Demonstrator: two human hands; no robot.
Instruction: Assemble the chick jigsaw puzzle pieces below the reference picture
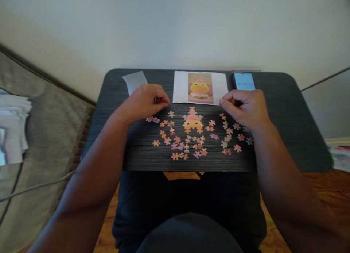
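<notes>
My left hand (146,99) hovers over the left part of a dark table (287,114), fingers curled together in a pinch; what it holds, if anything, is too small to name. My right hand (244,107) is curled the same way on the right, fingertips pressed together beside the reference picture (200,87). Between the hands lies a partly joined cluster of puzzle pieces (193,121) showing a yellow figure with a pink hat. Several loose puzzle pieces (180,143) are scattered around it and toward the near edge.
A clear plastic bag (134,81) lies at the table's far left. A phone (244,80) with a lit screen sits at the far right. A beige couch with white papers (13,125) is on the left. A cable (32,187) runs across it.
</notes>
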